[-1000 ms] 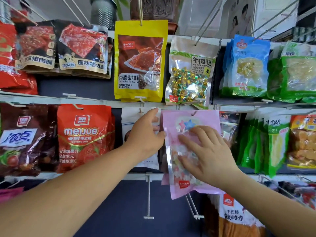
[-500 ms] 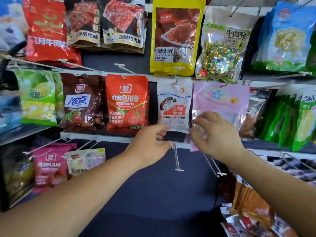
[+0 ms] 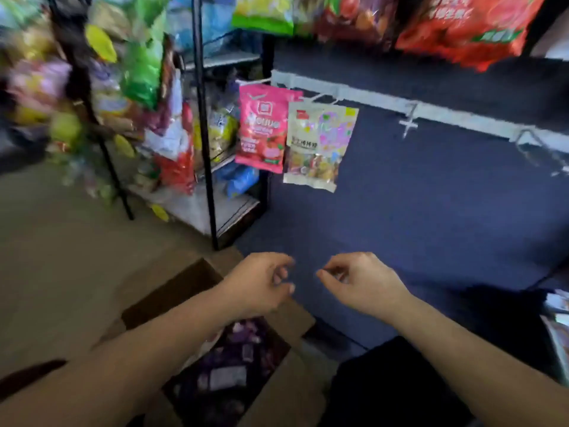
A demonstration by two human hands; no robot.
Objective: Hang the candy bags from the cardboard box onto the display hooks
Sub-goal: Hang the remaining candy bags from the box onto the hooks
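Observation:
The open cardboard box (image 3: 283, 386) stands on the floor below me, with several purple candy bags (image 3: 228, 368) inside. My left hand (image 3: 261, 282) hovers over the box's far edge, fingers loosely curled and holding nothing. My right hand (image 3: 360, 282) is level with it, a little to the right, also loosely curled and empty. On the low hook rail (image 3: 369, 98) hang a pink candy bag (image 3: 261, 131) and a pale multicoloured candy bag (image 3: 317, 146). Bare hooks (image 3: 409, 124) stick out further right along the rail.
A black wire rack (image 3: 203, 118) full of snack bags stands at the left. The dark blue display panel (image 3: 431, 211) fills the right. Red bags (image 3: 462, 26) hang on the row above. More packets (image 3: 557, 328) lie at the far right edge.
My view has dropped from the upper hook rows to the floor. Both hands let go of the pink bag on its hook and came down empty above the box.

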